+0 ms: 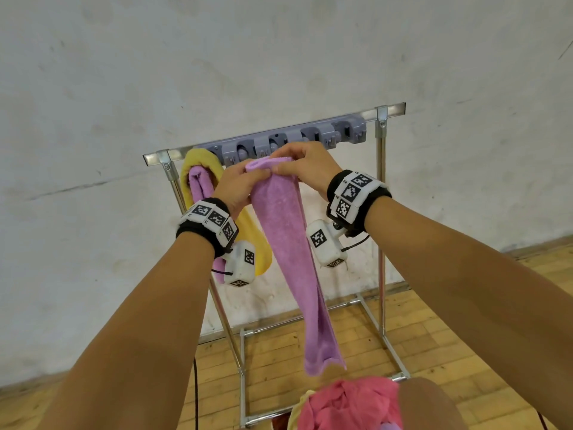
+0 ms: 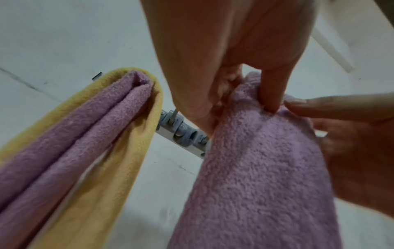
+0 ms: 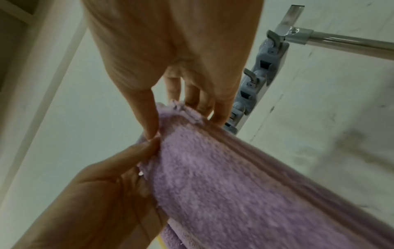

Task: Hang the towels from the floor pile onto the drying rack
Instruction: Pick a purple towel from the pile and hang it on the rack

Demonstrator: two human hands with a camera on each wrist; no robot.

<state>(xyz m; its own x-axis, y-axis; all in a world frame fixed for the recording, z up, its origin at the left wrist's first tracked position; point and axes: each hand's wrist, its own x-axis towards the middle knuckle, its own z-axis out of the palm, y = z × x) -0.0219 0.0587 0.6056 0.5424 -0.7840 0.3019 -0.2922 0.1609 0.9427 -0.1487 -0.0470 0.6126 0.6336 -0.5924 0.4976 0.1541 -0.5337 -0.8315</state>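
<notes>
A purple towel [image 1: 288,243] hangs long and narrow in front of the drying rack [image 1: 380,169]. Both hands hold its bunched top just below the rack's grey clip strip [image 1: 279,141]. My left hand [image 1: 240,181] pinches the top from the left, and my right hand [image 1: 305,164] pinches it from the right. In the left wrist view the left fingers [image 2: 270,94] dig into the purple towel [image 2: 260,168]. In the right wrist view the right thumb and fingers [image 3: 149,116] clamp the towel's edge [image 3: 224,176]. A yellow towel [image 1: 257,243] with another purple towel [image 1: 198,184] hangs at the rack's left end.
A pink towel pile [image 1: 350,405] lies at the bottom of the head view on the wooden floor [image 1: 434,336]. The rack's metal base frame [image 1: 243,380] stands on the floor against a white wall [image 1: 279,57]. Several clips on the strip's right part [image 1: 347,131] hold nothing.
</notes>
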